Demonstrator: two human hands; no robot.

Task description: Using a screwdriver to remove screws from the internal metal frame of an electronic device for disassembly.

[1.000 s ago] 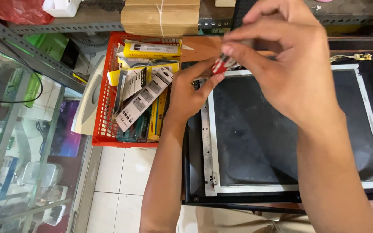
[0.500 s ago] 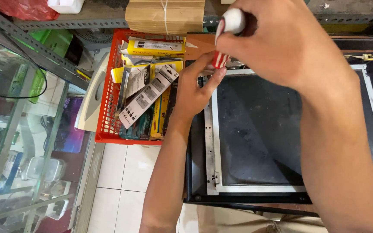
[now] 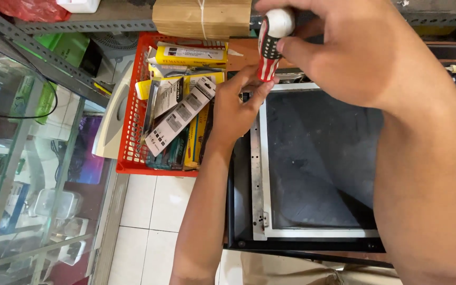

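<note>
The right hand (image 3: pixel 360 58) closes its grip on a red, white-capped screwdriver (image 3: pixel 270 45), held upright above the dark panel's (image 3: pixel 323 158) upper-left corner. The left hand (image 3: pixel 236 103), fingers loosely curled and holding nothing, steadies the shaft's lower end directly beneath.

Screen: dark flat panel (image 3: pixel 323 158) with a pale metal frame, lying face-up at right.
Yellow box: long yellow package (image 3: pixel 188 54) at the red basket's (image 3: pixel 125 142) top.
Grey card packs: slim grey-and-white packages (image 3: pixel 178 116) lying slantwise — more beneath.
Brown parcel: string-tied cardboard bundle (image 3: pixel 201 18) above the basket.
</note>
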